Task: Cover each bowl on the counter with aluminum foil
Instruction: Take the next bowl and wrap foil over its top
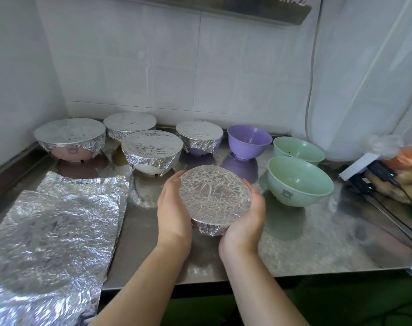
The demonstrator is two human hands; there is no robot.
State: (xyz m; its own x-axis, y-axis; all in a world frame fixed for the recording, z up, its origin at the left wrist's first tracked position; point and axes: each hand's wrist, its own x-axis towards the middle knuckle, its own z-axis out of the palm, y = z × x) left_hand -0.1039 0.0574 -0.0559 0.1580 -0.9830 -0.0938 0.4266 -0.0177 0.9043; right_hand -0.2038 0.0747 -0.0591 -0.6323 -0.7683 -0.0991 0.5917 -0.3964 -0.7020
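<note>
**Near the front edge of the worktop: foil crimping on the fifth bowl**

Near the front edge of the worktop (294,250), the left hand (173,208) and right hand (246,221) cup the foil-covered bowl (214,196) from opposite sides, fingers curled round its wall. This grip most likely serves to press the foil skirt tight under the rim. Four covered bowls (152,150) stand toward the back left corner, clear of the working area. Spare foil sheets (52,234) lie at the left edge, within reach. One purple bowl (249,140) and two green bowls (299,181) remain uncovered at the right.

Not determinable: the held bowl's colour and contents, and whether it rests on the worktop. Both thumbs are largely hidden. Items at the right edge are cut off.
</note>
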